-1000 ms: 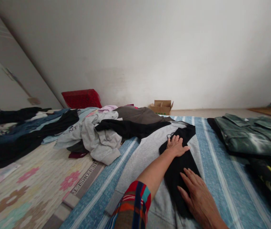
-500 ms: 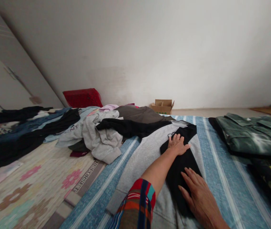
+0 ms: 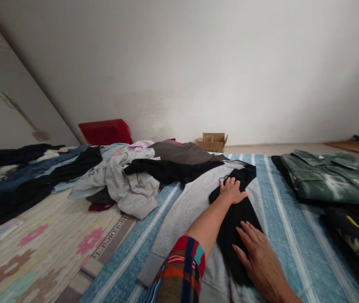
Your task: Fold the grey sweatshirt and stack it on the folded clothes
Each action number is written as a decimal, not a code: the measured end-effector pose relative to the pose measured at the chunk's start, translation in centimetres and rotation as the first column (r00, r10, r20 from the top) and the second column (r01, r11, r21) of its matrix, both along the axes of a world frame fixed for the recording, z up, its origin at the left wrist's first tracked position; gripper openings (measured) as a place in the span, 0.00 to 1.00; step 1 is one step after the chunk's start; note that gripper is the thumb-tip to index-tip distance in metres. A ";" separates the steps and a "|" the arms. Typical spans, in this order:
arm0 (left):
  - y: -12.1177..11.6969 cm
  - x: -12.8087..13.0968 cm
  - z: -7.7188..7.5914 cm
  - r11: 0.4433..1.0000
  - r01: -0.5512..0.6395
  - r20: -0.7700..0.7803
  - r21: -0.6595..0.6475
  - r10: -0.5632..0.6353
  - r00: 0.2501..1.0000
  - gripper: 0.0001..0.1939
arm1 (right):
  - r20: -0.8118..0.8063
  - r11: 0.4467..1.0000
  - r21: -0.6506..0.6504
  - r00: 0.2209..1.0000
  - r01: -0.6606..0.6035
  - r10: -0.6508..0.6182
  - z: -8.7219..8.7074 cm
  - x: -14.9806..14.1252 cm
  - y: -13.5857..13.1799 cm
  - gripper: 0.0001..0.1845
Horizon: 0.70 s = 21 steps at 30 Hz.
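Observation:
A grey sweatshirt [image 3: 176, 223] with black sleeves lies spread on the blue striped bedding. One black sleeve [image 3: 230, 223] is folded over its body, lengthwise toward me. My left hand [image 3: 232, 192] rests flat on the upper part of that sleeve, fingers spread, beside a small dark printed mark [image 3: 224, 178]. Lower down, my right hand [image 3: 258, 252] lies on the same sleeve with its fingers apart. The other black sleeve [image 3: 173, 168] stretches out to the left, across the heaped clothes. A plaid cuff [image 3: 182, 265] covers my left forearm.
Crumpled grey clothing [image 3: 135, 185] and dark trousers [image 3: 40, 181] lie to the left. Folded green denim [image 3: 327, 176] sits at the right, with a dark printed garment [image 3: 356, 235] nearer me. A cardboard box [image 3: 212, 142] and a red case [image 3: 106, 131] stand by the wall.
The view has shifted slightly, so the scene sits a little further left. Both hands stay on the folded sleeve in nearly the same places.

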State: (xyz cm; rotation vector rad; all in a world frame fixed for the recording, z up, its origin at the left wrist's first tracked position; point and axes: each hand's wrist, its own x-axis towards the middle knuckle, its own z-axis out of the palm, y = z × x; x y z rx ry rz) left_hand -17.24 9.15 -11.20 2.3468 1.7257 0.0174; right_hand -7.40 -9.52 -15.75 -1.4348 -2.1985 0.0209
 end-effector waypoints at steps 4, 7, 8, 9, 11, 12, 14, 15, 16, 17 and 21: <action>0.2 0.0 -0.1 1.000 -0.003 -0.011 0.002 0.003 1.000 0.39 | -0.003 1.000 -0.031 1.000 0.005 -0.005 0.3 0.0 -0.1 0.24; 0.2 0.0 -0.3 1.000 -0.001 -0.014 0.008 0.001 1.000 0.39 | 0.009 0.999 -0.042 1.000 0.011 -0.010 0.7 -0.1 -0.2 0.24; 0.3 0.0 -0.3 1.000 -0.001 -0.014 0.009 0.001 1.000 0.39 | 0.009 0.999 -0.044 1.000 0.012 -0.012 0.8 -0.1 -0.3 0.24; 0.3 0.0 -0.3 1.000 -0.001 -0.015 0.009 0.001 1.000 0.39 | 0.006 0.999 -0.047 1.000 0.013 -0.013 1.0 -0.1 -0.3 0.24; 0.3 0.0 -0.2 1.000 -0.001 -0.014 0.009 0.001 1.000 0.39 | -0.003 0.998 -0.055 1.000 0.014 -0.014 1.2 -0.2 -0.4 0.24; 0.3 0.1 -0.1 1.000 -0.002 -0.013 0.007 0.002 1.000 0.39 | -0.009 0.998 -0.060 1.000 0.015 -0.016 1.3 -0.2 -0.4 0.24; 0.3 0.1 0.1 1.000 -0.009 -0.017 -0.003 0.009 1.000 0.39 | -0.022 0.997 -0.070 1.000 0.013 -0.015 1.5 -0.2 -0.4 0.24; 0.4 0.1 0.2 1.000 -0.013 -0.020 -0.009 0.013 1.000 0.39 | -0.028 0.997 -0.073 1.000 0.012 -0.014 1.6 -0.3 -0.4 0.24; 0.4 0.1 0.3 1.000 -0.016 -0.025 -0.013 0.016 1.000 0.39 | -0.032 0.997 -0.075 0.999 0.011 -0.013 1.7 -0.3 -0.4 0.24; 0.4 0.1 0.4 1.000 -0.019 -0.029 -0.015 0.018 0.999 0.39 | -0.033 0.997 -0.078 0.999 0.010 -0.012 1.8 -0.3 -0.4 0.24; 0.6 0.3 0.6 1.000 -0.011 -0.033 0.009 0.011 0.999 0.39 | -0.039 0.995 -0.103 0.999 0.017 -0.021 2.1 -0.4 -0.3 0.23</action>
